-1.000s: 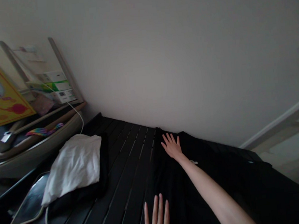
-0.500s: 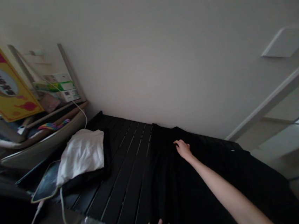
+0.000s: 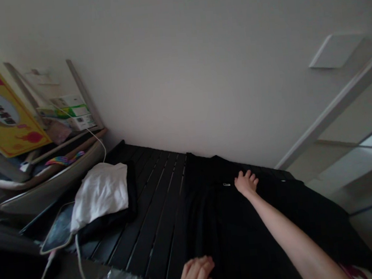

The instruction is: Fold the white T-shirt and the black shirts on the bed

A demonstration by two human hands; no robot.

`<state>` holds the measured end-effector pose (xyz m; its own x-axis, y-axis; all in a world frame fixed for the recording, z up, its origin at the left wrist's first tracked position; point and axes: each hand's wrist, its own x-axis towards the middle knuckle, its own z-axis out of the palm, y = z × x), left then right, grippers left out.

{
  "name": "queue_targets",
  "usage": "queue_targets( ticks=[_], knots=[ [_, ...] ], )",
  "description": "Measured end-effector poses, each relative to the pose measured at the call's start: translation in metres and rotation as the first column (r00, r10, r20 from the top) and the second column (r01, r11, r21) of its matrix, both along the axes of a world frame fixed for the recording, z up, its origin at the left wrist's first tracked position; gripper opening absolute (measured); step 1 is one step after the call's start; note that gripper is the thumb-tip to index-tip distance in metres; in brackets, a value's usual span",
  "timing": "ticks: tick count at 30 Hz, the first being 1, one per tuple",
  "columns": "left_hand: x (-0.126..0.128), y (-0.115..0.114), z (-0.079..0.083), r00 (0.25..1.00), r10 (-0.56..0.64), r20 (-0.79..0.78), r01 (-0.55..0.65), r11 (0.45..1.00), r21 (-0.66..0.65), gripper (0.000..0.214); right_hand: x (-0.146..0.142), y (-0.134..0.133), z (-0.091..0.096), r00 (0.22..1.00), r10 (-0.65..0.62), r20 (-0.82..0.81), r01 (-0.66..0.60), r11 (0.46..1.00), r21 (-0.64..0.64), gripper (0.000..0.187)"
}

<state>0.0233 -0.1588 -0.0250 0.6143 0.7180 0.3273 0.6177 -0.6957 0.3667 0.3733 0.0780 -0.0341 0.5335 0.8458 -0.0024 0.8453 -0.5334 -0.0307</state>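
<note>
A black garment [image 3: 234, 235] lies spread over a black slatted table [image 3: 152, 195] against a pale wall. My right hand [image 3: 246, 182] rests flat on the garment's far edge near the wall, fingers apart, arm stretched across the cloth. Close to it a small pale tag [image 3: 226, 184] shows on the fabric. My left hand [image 3: 195, 278] sits at the bottom of the view on the garment's near left edge, fingers together and curled slightly over the cloth.
A folded white cloth [image 3: 101, 193] lies on dark fabric at the table's left. A phone [image 3: 57, 228] with a white cable [image 3: 82, 272] lies beside it. A cluttered shelf with a yellow box [image 3: 1, 111] and small cartons [image 3: 71, 113] stands at the left. A white rail [image 3: 331, 108] runs at right.
My right hand has slid to the right along the garment's far edge and flattened out. My left hand came further into view and its fingers closed together.
</note>
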Motion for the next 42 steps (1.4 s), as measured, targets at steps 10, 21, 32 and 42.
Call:
queue_targets(
  ticks=[10,21,32,42],
  knots=[
    [0.057,0.03,-0.018,0.959,0.201,-0.201,-0.174,0.974,0.148,0.074,0.087,-0.039,-0.009,0.974,-0.219,-0.053,0.214,0.973,-0.081,0.052],
    [0.007,0.046,-0.001,0.935,0.221,-0.277,-0.19,0.972,0.136,0.073,0.093,-0.038,-0.012,0.961,-0.253,-0.115,0.246,0.966,-0.075,0.043],
    [0.05,0.041,0.013,0.952,0.301,0.061,-0.304,0.951,0.059,0.019,0.078,-0.033,0.021,0.885,-0.312,-0.345,0.325,0.945,-0.02,0.043],
    [0.045,0.032,-0.016,0.992,0.029,-0.124,-0.013,0.991,0.133,0.052,0.025,0.038,0.084,0.746,-0.032,-0.665,0.176,0.973,0.151,0.035]
  ],
)
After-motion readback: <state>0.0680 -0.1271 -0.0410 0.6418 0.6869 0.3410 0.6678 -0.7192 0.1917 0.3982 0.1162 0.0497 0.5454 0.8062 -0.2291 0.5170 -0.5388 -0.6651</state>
